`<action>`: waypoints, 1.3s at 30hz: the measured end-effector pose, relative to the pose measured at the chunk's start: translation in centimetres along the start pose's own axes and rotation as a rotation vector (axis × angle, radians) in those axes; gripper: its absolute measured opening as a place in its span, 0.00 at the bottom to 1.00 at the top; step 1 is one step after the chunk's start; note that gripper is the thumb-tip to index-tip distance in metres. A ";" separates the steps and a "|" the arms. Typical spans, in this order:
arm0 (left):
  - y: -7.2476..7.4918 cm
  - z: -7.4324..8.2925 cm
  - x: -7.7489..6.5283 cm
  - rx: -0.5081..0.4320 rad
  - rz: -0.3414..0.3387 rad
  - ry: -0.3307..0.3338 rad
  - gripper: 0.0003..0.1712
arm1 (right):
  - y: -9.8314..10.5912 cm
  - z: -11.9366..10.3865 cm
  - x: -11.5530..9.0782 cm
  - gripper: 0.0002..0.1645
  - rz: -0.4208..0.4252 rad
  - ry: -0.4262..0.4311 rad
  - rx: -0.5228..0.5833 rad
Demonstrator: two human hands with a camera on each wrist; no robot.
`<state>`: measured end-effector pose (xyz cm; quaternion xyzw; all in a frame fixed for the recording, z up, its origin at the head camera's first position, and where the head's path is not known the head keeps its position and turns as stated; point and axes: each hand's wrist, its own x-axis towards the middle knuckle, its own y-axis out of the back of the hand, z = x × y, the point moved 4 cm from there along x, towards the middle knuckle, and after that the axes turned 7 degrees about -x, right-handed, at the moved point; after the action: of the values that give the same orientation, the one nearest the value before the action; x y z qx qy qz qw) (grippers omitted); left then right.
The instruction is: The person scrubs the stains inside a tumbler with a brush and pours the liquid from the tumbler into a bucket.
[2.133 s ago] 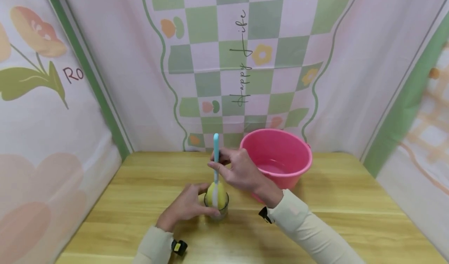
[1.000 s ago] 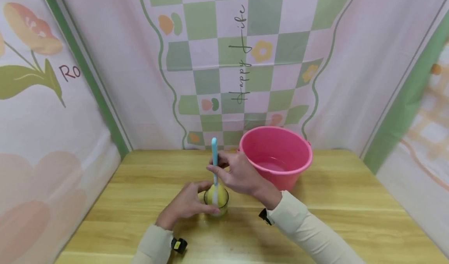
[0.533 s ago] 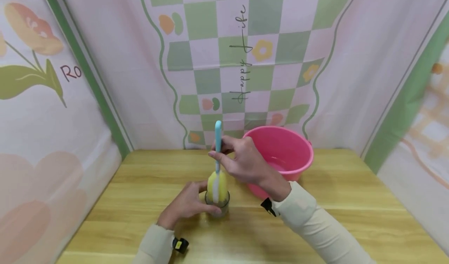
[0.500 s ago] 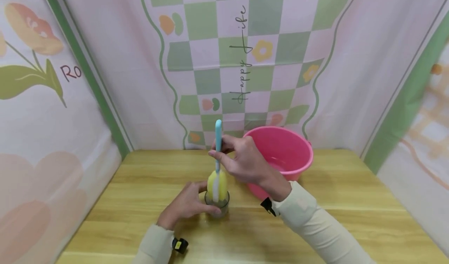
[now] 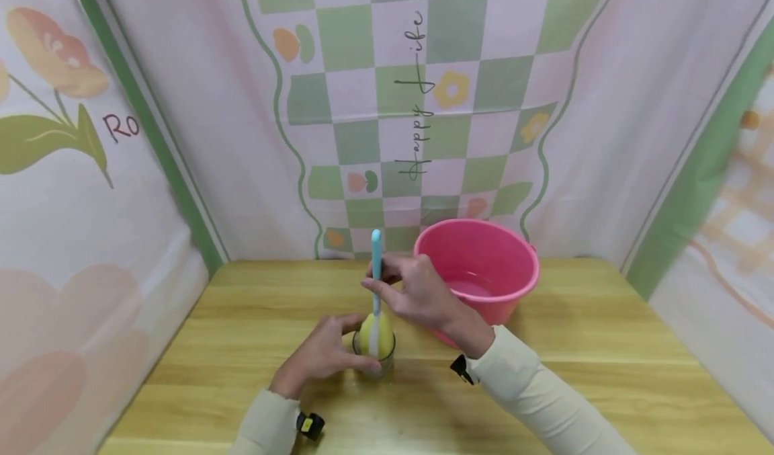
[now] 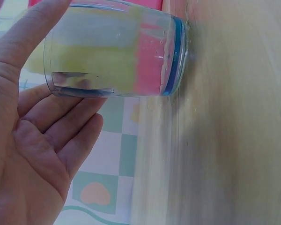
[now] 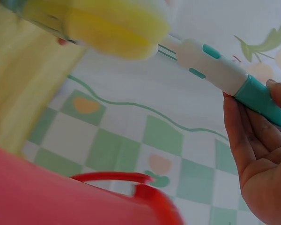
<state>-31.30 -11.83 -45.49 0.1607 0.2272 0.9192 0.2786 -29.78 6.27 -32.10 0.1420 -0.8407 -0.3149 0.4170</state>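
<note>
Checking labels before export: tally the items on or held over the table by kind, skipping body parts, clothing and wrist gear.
Sponge brush: 1
Drinking glass: 1
Pink bucket: 1
Total: 3

Compared with half a second ago, the sponge brush is being lowered by the right hand, its yellow head is being sunk deeper into the glass, and more of the pink bucket is being revealed at its left.

Sponge brush upright in a clear glass
Teal-and-white handle uppermost, yellow sponge head partly inside; the glass, bluish near its base, stands upright on the surface.
</note>
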 end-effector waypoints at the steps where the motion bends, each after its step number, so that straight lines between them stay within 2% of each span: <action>1: 0.0 0.0 0.0 0.003 0.001 0.006 0.43 | -0.2 0.2 -0.2 0.04 -0.006 -0.011 0.001; 6: 0.0 0.1 0.0 0.000 0.004 0.027 0.45 | -0.4 0.1 -0.6 0.03 -0.008 -0.024 -0.005; 13: -0.1 0.0 -0.1 -0.006 0.006 0.021 0.41 | 1.5 -1.1 0.6 0.05 0.029 0.038 -0.020; 18: 0.0 0.0 -0.1 -0.010 0.004 0.004 0.40 | 2.4 -1.7 1.1 0.05 0.037 0.041 -0.045; 22: 0.0 0.1 -0.1 -0.009 0.006 -0.002 0.42 | 2.2 -1.5 0.9 0.05 0.014 0.025 -0.036; 32: -0.1 0.1 0.0 -0.014 0.001 0.025 0.44 | -0.2 0.3 -0.9 0.04 -0.053 -0.049 0.010; 39: -0.1 0.4 0.0 -0.024 -0.008 0.011 0.41 | 1.5 -1.0 0.1 0.05 -0.017 -0.022 -0.002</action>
<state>-31.06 -11.65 -45.20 0.1515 0.2184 0.9216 0.2828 -29.03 6.98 -30.61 0.1452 -0.8437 -0.3211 0.4050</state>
